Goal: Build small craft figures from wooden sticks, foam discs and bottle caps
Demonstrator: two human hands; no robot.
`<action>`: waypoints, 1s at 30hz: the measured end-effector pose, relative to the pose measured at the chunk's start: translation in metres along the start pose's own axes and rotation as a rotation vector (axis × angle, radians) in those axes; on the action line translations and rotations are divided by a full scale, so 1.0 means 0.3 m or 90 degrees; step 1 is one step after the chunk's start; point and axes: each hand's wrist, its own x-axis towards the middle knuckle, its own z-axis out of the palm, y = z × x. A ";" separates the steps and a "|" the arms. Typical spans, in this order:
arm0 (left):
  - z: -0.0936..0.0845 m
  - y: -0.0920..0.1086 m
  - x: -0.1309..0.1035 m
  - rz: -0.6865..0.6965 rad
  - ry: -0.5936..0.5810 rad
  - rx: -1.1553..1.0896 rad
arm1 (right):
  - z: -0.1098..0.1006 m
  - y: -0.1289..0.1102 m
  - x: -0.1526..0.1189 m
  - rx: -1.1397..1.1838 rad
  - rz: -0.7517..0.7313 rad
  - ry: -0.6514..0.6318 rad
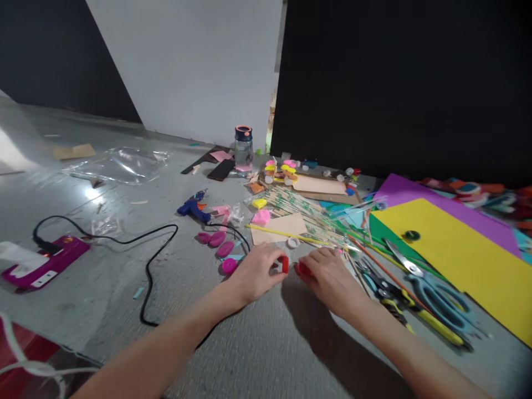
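My left hand [260,270] is closed in a pinch around a small red piece [285,264] near the middle of the table. Just to the right, my right hand [326,271] has its fingers curled over another red piece [305,269], partly hidden beneath them. A small gap separates the two red pieces. Beyond the hands lie a white ring [293,243] and a beige sheet [278,228] crossed by a yellow stick. Pink oval pieces [225,249] and a round magenta piece [229,266] lie left of my left hand.
A blue glue gun [194,208] and its black cord lie left, near a magenta power strip [62,260]. Scissors [436,293], pliers [399,302] and yellow foam sheet [469,255] are at right. A bottle [243,149] stands at the back.
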 end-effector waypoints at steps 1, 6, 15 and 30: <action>-0.002 0.004 -0.004 -0.004 0.004 -0.024 | 0.002 -0.006 -0.005 0.001 -0.002 0.004; 0.007 0.016 -0.016 -0.009 -0.011 -0.026 | 0.026 -0.024 -0.028 0.050 0.009 0.036; 0.023 0.019 -0.021 0.012 -0.049 0.130 | 0.012 -0.034 -0.055 0.070 0.014 0.038; -0.196 0.075 -0.042 -0.129 -0.104 0.292 | 0.075 -0.086 -0.031 0.031 -0.041 0.047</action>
